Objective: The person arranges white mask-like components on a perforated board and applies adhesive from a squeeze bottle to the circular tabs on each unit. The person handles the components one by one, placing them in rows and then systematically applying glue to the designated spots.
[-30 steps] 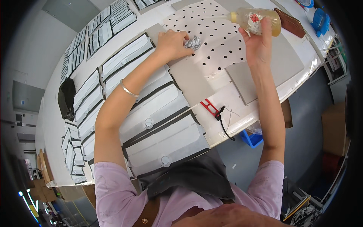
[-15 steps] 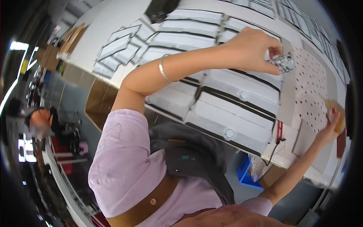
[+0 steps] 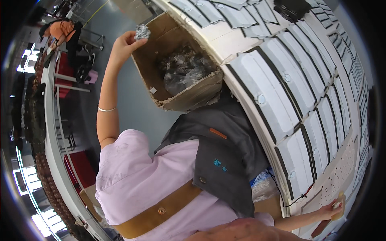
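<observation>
My left hand [image 3: 124, 45] is stretched out to my left and pinches a small crumpled silver foil wad [image 3: 141, 31] just above the near rim of an open cardboard box [image 3: 183, 100]. The box holds a heap of similar crinkled silver and clear wrappers [image 3: 183, 69]. My right hand [image 3: 333, 208] lies far off at the lower right, on a white perforated board [image 3: 345, 160], gripping a yellowish bottle [image 3: 340, 205] that is mostly hidden by the fingers.
A long white table [image 3: 237, 44] carries rows of white moulded trays [image 3: 289, 76] with dark edges. A thin black cable [image 3: 299, 197] hangs off the table edge. Another person in orange [image 3: 60, 30] stands by a bench at the far upper left. Grey floor lies left of the box.
My left hand has lifted the foil wad off the perforated board and swung it left to the cardboard box. My view has turned left with it. The right hand stays on the bottle.
</observation>
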The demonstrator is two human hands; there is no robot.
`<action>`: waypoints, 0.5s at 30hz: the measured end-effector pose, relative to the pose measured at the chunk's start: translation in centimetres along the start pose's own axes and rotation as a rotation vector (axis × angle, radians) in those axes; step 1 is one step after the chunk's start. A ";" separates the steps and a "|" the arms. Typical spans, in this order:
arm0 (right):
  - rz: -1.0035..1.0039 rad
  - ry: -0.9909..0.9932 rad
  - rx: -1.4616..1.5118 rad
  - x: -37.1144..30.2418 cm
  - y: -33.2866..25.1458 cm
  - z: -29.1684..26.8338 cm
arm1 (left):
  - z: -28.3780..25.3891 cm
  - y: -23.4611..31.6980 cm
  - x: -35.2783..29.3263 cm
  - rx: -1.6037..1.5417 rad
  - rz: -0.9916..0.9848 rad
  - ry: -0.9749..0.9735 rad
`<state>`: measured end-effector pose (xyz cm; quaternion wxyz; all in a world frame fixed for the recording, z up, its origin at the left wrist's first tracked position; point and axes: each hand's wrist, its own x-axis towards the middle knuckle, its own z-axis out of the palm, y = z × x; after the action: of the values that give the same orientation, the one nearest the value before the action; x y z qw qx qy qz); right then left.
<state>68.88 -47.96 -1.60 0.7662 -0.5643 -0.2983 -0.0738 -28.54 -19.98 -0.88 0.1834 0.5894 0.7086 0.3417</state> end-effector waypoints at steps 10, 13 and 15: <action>0.009 -0.127 0.050 -1.2 -6.9 5.2 | 11.2 2.4 1.3 -0.177 0.133 -1.088; -0.029 -0.177 0.055 -0.6 -7.6 5.4 | 13.5 2.9 1.2 -0.302 -0.014 -1.335; -0.022 -0.196 0.078 -0.4 -8.0 5.7 | 15.7 1.1 0.9 -0.135 0.078 -1.311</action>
<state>62.77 -45.66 5.81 0.7540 -0.5352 -0.3806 -0.0151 -17.55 -14.79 -10.92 0.6009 0.6880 0.4052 -0.0378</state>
